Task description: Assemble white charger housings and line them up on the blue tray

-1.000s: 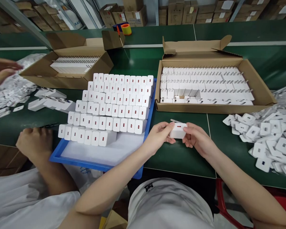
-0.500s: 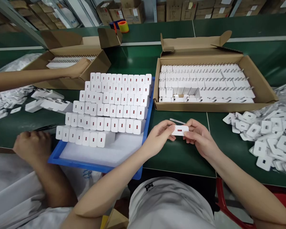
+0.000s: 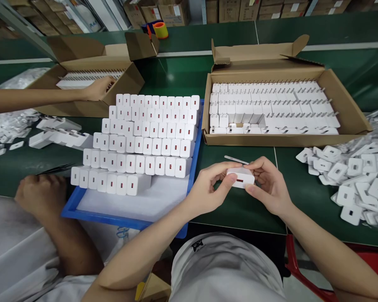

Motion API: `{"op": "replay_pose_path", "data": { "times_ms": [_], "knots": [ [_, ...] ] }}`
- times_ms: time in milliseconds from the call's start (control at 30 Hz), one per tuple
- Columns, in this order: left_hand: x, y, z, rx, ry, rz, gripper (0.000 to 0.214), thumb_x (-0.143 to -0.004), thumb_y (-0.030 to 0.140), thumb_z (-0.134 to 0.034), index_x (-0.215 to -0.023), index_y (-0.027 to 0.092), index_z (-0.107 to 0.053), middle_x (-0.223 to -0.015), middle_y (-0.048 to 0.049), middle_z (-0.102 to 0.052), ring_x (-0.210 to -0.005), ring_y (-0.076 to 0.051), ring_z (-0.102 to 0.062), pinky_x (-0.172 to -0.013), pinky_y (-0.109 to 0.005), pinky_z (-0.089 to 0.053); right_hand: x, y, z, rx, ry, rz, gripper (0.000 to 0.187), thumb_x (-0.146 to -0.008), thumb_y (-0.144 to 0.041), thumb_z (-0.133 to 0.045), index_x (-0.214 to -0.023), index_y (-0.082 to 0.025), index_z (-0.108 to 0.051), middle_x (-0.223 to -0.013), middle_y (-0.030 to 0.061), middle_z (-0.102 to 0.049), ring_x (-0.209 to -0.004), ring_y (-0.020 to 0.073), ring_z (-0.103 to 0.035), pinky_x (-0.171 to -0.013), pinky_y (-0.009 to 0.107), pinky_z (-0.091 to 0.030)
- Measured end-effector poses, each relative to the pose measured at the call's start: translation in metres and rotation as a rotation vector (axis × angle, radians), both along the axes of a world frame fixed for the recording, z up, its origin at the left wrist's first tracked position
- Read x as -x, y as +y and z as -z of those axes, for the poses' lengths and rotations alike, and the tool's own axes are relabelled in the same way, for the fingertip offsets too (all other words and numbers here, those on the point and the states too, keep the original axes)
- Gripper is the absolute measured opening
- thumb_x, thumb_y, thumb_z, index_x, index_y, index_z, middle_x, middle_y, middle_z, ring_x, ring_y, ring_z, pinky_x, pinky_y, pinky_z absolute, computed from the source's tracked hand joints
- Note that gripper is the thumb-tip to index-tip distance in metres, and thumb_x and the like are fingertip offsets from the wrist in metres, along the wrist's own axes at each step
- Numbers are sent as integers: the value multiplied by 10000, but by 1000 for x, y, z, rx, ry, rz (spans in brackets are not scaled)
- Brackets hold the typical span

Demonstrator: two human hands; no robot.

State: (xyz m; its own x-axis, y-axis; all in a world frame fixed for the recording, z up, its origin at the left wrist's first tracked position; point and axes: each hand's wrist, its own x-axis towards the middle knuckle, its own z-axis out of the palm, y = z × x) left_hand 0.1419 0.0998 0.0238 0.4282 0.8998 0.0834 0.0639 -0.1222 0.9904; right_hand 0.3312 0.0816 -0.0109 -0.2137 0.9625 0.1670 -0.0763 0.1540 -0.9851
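Between my two hands is a white USB charger with a red port on the face turned toward me. My left hand grips its left end between thumb and fingers. At the right end, the thumb and fingers of my right hand are closed on it too. Just behind the charger a thin metal tool, perhaps tweezers, lies on the green table. To the left, several rows of like chargers stand in a blue tray, red ports facing me.
An open carton of chargers with pins up stands behind my hands. White face plates are heaped at right. A co-worker's hand reaches into another carton; their other hand rests at left. Orange-yellow tape sits at the back.
The charger has been tilted so that more of its upper side shows, and it has shifted slightly right and toward me. Both hands keep hold of it.
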Motion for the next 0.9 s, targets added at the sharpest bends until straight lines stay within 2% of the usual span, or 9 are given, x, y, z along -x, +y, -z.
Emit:
{"op": "replay_pose_path", "data": {
  "times_ms": [100, 200, 333, 533, 633, 767, 900],
  "knots": [
    [1, -1, -2, 32, 16, 8, 337, -982, 392, -524, -1191, 162, -653, -1139, -113, -686, -965, -198, -663, -804, -267, -523, -2, 0, -1, -30, -78, -1, 289, -870, -399, -690, -1072, -269, -528, -886, 45, -572, -737, 196, -574, -598, 316, -440],
    [4, -2, -1, 2, 3, 43, 368, -984, 412, -511, -1248, 186, -631, -1176, -122, -668, -1003, -219, -647, -829, -296, -519, -4, -1, -1, -155, -134, 46, 352, -861, -416, -688, -1141, -280, -524, -916, 53, -560, -785, 212, -569, -645, 348, -469],
    [7, -1, 1, -123, 5, 90, 377, -980, 373, -527, -1323, 229, -588, -1237, -125, -636, -1036, -229, -622, -898, -344, -509, -4, -2, 1, -295, -170, 81, 471, -839, -451, -699, -1235, -287, -502, -974, 72, -560, -874, 241, -569, -680, 365, -491],
    [9, 2, -2, -283, 35, 169, 436, -953, 355, -575, -1372, 239, -550, -1303, -134, -606, -1119, -256, -585, -937, -370, -500, -2, -3, 2, -451, -172, 137, 481, -827, -340, -717, -1261, -282, -517, -982, 79, -558, -830, 230, -553, -631, 348, -457],
    [7, 2, -4, -241, 48, 179, 460, -934, 343, -613, -1377, 237, -545, -1306, -125, -609, -1106, -247, -596, -934, -354, -504, -3, -5, 1, -374, -150, 129, 428, -835, -344, -717, -1218, -273, -540, -957, 74, -553, -796, 220, -549, -613, 338, -440],
    [4, 2, -6, 26, 21, 164, 389, -947, 361, -591, -1308, 219, -612, -1292, -113, -633, -1065, -234, -636, -870, -313, -534, -5, -6, -3, -117, -80, 72, 241, -892, -364, -657, -1090, -271, -556, -854, 40, -511, -685, 180, -498, -560, 309, -392],
    [1, 4, -4, 188, -6, 93, 351, -939, 417, -592, -1213, 219, -689, -1190, -88, -695, -923, -200, -671, -779, -279, -558, -4, -3, -7, 51, -43, 11, 234, -898, -438, -657, -1005, -270, -535, -816, 22, -529, -650, 166, -497, -542, 289, -358]
  ]
}}
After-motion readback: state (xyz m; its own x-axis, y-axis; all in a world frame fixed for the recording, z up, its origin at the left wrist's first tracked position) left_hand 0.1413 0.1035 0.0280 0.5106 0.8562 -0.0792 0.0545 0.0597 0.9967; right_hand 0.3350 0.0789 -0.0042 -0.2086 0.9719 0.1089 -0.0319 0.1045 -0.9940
